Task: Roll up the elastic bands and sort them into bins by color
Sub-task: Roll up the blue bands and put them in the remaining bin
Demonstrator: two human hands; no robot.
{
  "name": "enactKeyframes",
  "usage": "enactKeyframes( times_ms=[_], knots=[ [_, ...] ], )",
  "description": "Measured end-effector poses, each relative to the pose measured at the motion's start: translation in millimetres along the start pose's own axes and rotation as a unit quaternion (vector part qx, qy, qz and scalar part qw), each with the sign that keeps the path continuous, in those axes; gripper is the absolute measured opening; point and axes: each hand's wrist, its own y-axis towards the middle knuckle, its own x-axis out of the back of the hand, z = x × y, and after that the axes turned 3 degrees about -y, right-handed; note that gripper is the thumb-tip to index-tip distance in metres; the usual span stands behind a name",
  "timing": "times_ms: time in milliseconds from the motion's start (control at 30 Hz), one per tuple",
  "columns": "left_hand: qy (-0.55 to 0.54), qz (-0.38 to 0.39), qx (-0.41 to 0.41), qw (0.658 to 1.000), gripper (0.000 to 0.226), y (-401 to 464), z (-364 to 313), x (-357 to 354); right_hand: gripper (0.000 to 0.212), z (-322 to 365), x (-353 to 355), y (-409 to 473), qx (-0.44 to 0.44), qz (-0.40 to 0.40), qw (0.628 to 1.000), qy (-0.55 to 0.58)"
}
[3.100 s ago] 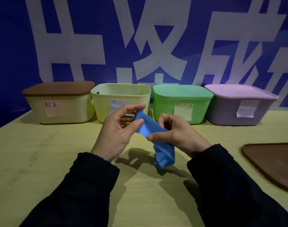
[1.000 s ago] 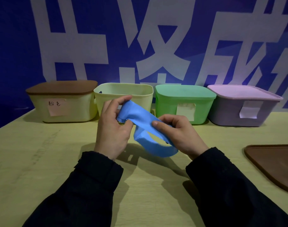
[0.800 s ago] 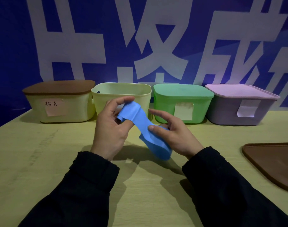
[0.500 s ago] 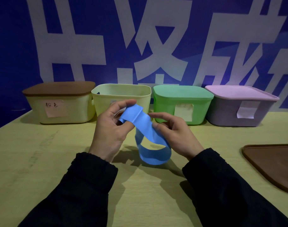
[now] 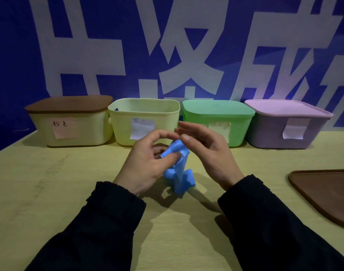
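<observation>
**Blue band half gathered, bin not yet reached**

Nearest the desk's front edge, two dark sleeves reach inward. Over the middle of the desk, the left hand pinches the upper end of a blue elastic band between thumb and curled fingers. The band is bunched at the top, and its loose lower folds hang down to, or just above, the desk top; I cannot tell whether they touch. The right hand sits just beside the band with fingers spread and relaxed, gripping nothing.

Toward the right edge lies a brown lid, off its box.

Along the far edge stand four bins in a row: a cream bin under a brown cover with a handwritten label, an uncovered pale yellow-green bin, a green bin with its lid on, and a lilac-lidded bin.

By my reading, the rolling is only partly done: the band is crumpled, not a tidy roll. Finishing the roll and dropping it in remain; the uncovered bin looks the likely target. Its contents are hidden.
</observation>
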Motion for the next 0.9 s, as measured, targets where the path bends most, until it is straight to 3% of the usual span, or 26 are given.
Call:
enactKeyframes(
  times_ms=[233, 333, 467, 600, 700, 900],
  knots=[
    [0.023, -0.034, 0.008, 0.999, 0.043, 0.9, -0.4, 1.7, 0.014, -0.3, -0.8, 1.3, -0.019, -0.013, 1.0, 0.005],
    [0.04, -0.084, 0.02, 0.995, 0.025, 2.6, 0.5, 3.8, 0.008, 1.0, -0.5, 1.1, -0.011, -0.027, 1.0, 0.011],
    [0.046, -0.079, -0.002, 0.996, 0.01, 2.3, -0.9, 3.0, 0.004, -1.4, -1.9, 0.6, -0.011, -0.026, 1.0, -0.007],
    [0.07, -0.066, -0.025, 0.995, 0.01, 2.2, 1.3, 3.5, 0.022, 0.2, 2.9, 0.1, -0.025, -0.003, 1.0, 0.012],
    [0.082, -0.054, -0.04, 0.994, 0.011, 2.3, 3.3, 4.3, 0.014, 0.3, -0.3, -0.9, -0.023, 0.026, 0.999, 0.025],
    [0.019, -0.055, -0.026, 0.998, 0.011, 2.3, 2.2, 2.8, 0.015, 0.9, -3.5, -0.5, -0.01, -0.009, 0.999, 0.041]
  ],
)
